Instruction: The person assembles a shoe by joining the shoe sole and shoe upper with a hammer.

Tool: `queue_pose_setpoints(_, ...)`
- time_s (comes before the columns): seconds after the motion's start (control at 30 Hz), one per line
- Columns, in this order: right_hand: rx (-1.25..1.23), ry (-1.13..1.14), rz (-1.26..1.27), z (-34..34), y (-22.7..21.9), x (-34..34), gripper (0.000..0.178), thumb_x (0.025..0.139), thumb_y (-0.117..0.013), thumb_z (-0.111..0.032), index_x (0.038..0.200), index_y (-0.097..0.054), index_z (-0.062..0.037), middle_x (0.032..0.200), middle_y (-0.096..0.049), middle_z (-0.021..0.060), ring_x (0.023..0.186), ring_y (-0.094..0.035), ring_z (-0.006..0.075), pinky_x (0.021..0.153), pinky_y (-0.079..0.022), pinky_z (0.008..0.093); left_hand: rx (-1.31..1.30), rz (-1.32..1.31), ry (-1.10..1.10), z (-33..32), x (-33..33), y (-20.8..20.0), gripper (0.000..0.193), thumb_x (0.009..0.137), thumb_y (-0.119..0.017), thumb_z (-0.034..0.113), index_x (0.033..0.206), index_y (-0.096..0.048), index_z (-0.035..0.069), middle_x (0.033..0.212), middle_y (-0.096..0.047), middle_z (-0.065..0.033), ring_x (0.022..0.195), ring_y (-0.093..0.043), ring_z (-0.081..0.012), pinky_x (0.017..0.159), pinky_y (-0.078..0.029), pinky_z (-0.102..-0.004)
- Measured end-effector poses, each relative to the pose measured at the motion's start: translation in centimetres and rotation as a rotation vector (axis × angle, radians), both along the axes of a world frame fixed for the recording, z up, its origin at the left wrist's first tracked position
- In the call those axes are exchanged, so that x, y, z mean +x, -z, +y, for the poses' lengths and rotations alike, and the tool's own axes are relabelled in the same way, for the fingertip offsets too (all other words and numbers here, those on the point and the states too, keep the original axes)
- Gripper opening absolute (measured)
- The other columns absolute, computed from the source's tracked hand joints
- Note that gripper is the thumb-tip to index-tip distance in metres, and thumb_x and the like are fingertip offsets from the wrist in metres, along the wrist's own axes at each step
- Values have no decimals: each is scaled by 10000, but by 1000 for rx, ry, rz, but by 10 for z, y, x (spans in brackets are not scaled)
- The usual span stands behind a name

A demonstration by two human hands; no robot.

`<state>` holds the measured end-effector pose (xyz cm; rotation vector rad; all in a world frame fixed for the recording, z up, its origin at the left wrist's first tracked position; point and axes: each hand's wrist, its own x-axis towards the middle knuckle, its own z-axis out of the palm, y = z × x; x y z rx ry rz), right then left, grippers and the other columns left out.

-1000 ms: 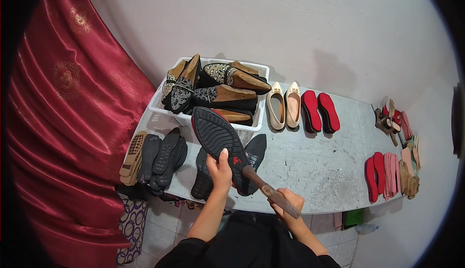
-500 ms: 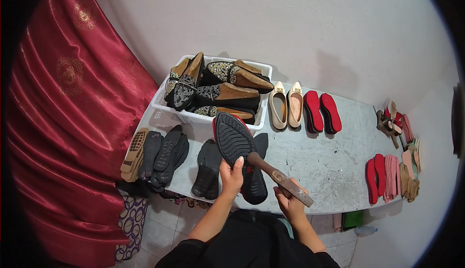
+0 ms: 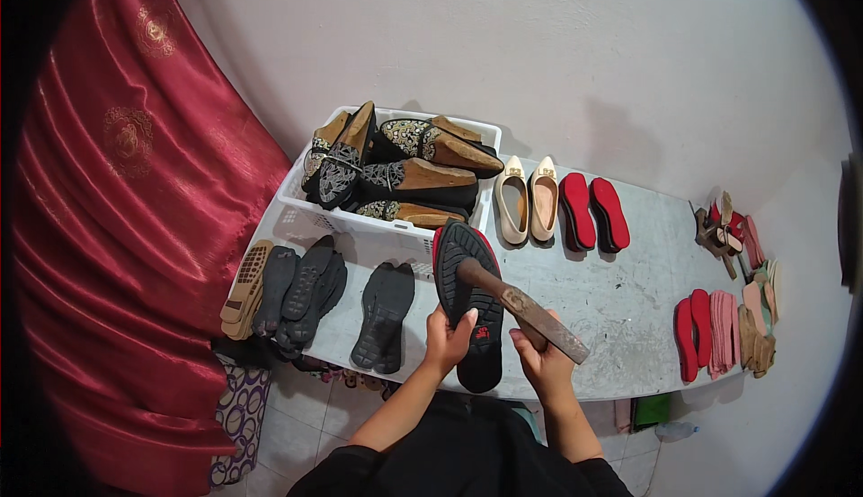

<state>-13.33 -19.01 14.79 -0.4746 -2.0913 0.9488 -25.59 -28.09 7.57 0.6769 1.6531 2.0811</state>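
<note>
The work in hand looks like hammering, or setting up to hammer, a black sole (image 3: 460, 292) held tread up over the near side of the bench (image 3: 598, 317), a little left of its middle. The left hand (image 3: 447, 342) has its grip closed on the left edge of the sole, while the right hand (image 3: 548, 373) appears to have its grip closed round a brown hammer (image 3: 521, 306), though the handle is hidden. The hammer's rounded end lies over the tread; whether it touches, I cannot tell. As a judgement, the next move calls for a firm left grip with the skin clear of the hammer's path, and a short, controlled motion of the right wrist. The sole is long, with a narrowed toe at the far end and a rounded heel at the near end, its front part crossed by ridges. Red edging (image 3: 438, 250) shows along the left of the toe, and 1 small red mark (image 3: 484, 332) sits toward the heel. Just to its left on the bench lie 2 overlapping dark soles (image 3: 387, 313), and beyond the toe stands a white basket (image 3: 391, 226) of shoes.
</note>
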Motion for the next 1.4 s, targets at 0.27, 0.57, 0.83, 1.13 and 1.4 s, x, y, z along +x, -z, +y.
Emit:
queue_pose_setpoints(0.27,-114,-1,-64,3,-2,-4,197,764,-648,-67,934,-575,4,779,-579,32,712,-547,115,644,-434,235,196,-113,39,3,4,1,274,859,-529,52,1114,-514,-47,1013,-591,-60,908,-545,-104,816,-429,-246)
queue_pose_setpoints(0.57,80,54,-6,6,-15,-25,205,722,-706,-124,863,-602,-20,683,-595,87,577,-571,203,549,-450,292,130,11,29,7,1,4,293,845,-542,71,1116,-517,-36,1004,-605,-75,912,-566,-146,836,-434,-282)
queue_pose_setpoints(0.83,166,87,-70,13,-28,-33,161,755,-702,-154,854,-624,-54,658,-611,79,508,-589,208,504,-458,274,146,-174,27,6,-2,-11,253,817,-556,47,1053,-542,-43,955,-620,-84,881,-569,-128,802,-446,-261)
queue_pose_setpoints(1.13,110,119,-33,9,-11,-29,187,754,-702,-142,878,-615,-31,653,-589,87,534,-576,183,524,-445,272,73,-47,-102,6,-4,-5,236,824,-550,77,1022,-556,-50,945,-623,-86,861,-566,-122,778,-447,-260)
queue_pose_setpoints(1.4,33,125,42,-5,12,-5,180,724,-720,-136,845,-617,-51,653,-591,95,524,-579,221,498,-442,283,158,9,-83,3,-14,-3,266,827,-564,117,1041,-547,-41,948,-611,-68,860,-556,-127,789,-442,-268)
